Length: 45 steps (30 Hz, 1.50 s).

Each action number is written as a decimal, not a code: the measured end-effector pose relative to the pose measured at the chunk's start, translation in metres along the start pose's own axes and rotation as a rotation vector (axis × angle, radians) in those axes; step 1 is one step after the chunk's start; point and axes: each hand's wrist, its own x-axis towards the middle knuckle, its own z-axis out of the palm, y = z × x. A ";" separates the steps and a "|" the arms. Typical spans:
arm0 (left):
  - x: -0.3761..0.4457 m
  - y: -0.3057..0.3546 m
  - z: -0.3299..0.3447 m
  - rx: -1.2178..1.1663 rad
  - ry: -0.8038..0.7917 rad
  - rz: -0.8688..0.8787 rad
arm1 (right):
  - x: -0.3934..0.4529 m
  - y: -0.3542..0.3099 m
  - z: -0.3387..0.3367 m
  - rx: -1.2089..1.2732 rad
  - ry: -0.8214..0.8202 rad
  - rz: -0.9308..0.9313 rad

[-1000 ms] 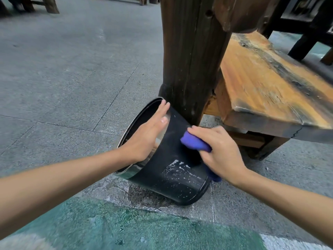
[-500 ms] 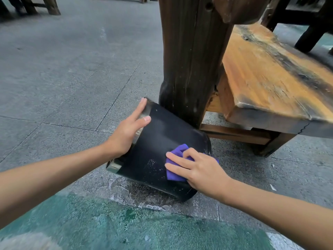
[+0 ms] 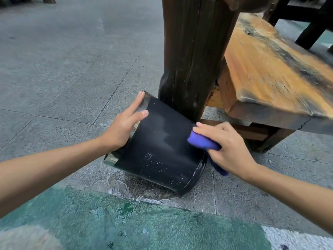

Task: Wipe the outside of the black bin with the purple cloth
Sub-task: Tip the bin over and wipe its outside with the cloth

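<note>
On the stone floor (image 3: 72, 78), the tipped black bin (image 3: 162, 147) is steadied by the left hand (image 3: 124, 127), fingers spread flat; right hand (image 3: 228, 150) fingers clasp the purple cloth (image 3: 201, 142) against its side.

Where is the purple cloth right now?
In the head view, right of centre: the purple cloth is bunched in the right hand, pressed against the tipped black bin near its base.
</note>
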 end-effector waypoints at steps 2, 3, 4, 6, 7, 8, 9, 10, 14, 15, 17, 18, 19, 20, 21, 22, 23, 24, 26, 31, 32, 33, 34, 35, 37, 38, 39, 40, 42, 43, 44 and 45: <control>-0.001 0.005 0.002 -0.043 -0.001 -0.023 | 0.024 -0.020 0.004 0.037 0.036 -0.017; -0.002 0.009 0.003 -0.070 -0.001 -0.029 | 0.034 -0.030 0.007 0.046 0.044 -0.028; -0.004 0.012 0.005 -0.100 0.003 -0.031 | 0.043 -0.041 0.011 0.046 0.047 -0.045; -0.006 0.017 0.010 -0.170 0.025 -0.037 | 0.055 -0.062 0.022 0.018 0.029 -0.092; -0.008 0.019 0.012 -0.218 0.036 -0.051 | 0.058 -0.073 0.029 -0.007 0.006 -0.118; -0.009 0.021 0.013 -0.270 0.044 -0.073 | 0.059 -0.083 0.037 -0.035 -0.023 -0.146; -0.010 0.023 0.014 -0.302 0.045 -0.085 | 0.058 -0.092 0.044 -0.067 -0.049 -0.179; -0.012 0.023 0.013 -0.321 0.031 -0.080 | 0.056 -0.099 0.052 -0.099 -0.070 -0.220; -0.016 0.026 0.009 -0.298 -0.007 -0.080 | 0.042 -0.106 0.071 -0.249 -0.142 -0.452; -0.017 0.026 0.008 -0.281 -0.010 -0.077 | 0.037 -0.102 0.074 -0.294 -0.158 -0.515; -0.020 0.023 0.004 -0.236 -0.025 -0.063 | 0.020 -0.088 0.076 -0.344 -0.203 -0.584; -0.019 0.023 0.003 -0.210 -0.038 -0.066 | 0.010 -0.077 0.075 -0.359 -0.221 -0.598; -0.019 0.022 0.001 -0.191 -0.050 -0.078 | -0.001 -0.066 0.072 -0.371 -0.241 -0.609; -0.020 0.021 -0.001 -0.173 -0.059 -0.088 | -0.012 -0.053 0.068 -0.382 -0.266 -0.617; -0.021 0.019 -0.004 -0.155 -0.063 -0.088 | -0.022 -0.040 0.063 -0.391 -0.292 -0.614; -0.024 0.015 -0.006 -0.131 -0.064 -0.083 | -0.031 -0.028 0.058 -0.395 -0.323 -0.590; -0.027 0.011 -0.009 -0.107 -0.069 -0.077 | -0.041 -0.016 0.053 -0.393 -0.356 -0.541; -0.031 0.007 -0.011 -0.089 -0.072 -0.078 | -0.050 -0.006 0.048 -0.376 -0.394 -0.467; -0.039 0.000 -0.015 -0.075 -0.071 -0.083 | -0.066 0.009 0.040 -0.278 -0.433 -0.249; -0.049 -0.006 -0.016 -0.052 -0.067 -0.065 | -0.080 0.012 0.046 0.184 -0.296 0.367; -0.050 -0.006 -0.014 -0.068 -0.048 -0.065 | -0.076 0.008 0.050 0.315 -0.299 0.446; -0.050 -0.004 -0.012 -0.101 -0.020 -0.075 | -0.073 0.003 0.053 0.437 -0.291 0.503; -0.049 0.000 -0.009 -0.141 0.013 -0.086 | -0.067 -0.001 0.053 0.513 -0.262 0.541; -0.049 0.003 -0.006 -0.179 0.040 -0.103 | -0.062 -0.003 0.052 0.540 -0.226 0.566; -0.047 0.010 -0.002 -0.240 0.076 -0.163 | -0.050 -0.003 0.047 0.525 -0.179 0.590; -0.046 0.015 -0.001 -0.270 0.100 -0.209 | -0.045 -0.002 0.042 0.521 -0.163 0.600; -0.045 0.020 -0.001 -0.307 0.122 -0.264 | -0.040 0.000 0.037 0.522 -0.150 0.611; -0.044 0.023 -0.004 -0.366 0.136 -0.318 | -0.034 0.002 0.031 0.526 -0.146 0.624; -0.047 0.030 -0.009 -0.519 0.119 -0.391 | -0.024 0.004 0.020 0.525 -0.171 0.659; -0.046 0.031 -0.011 -0.549 0.115 -0.433 | -0.021 0.005 0.017 0.528 -0.190 0.686; -0.045 0.033 -0.013 -0.538 0.129 -0.470 | -0.021 0.006 0.014 0.532 -0.211 0.725; -0.046 0.033 -0.013 -0.518 0.140 -0.476 | -0.020 0.007 0.014 0.533 -0.234 0.769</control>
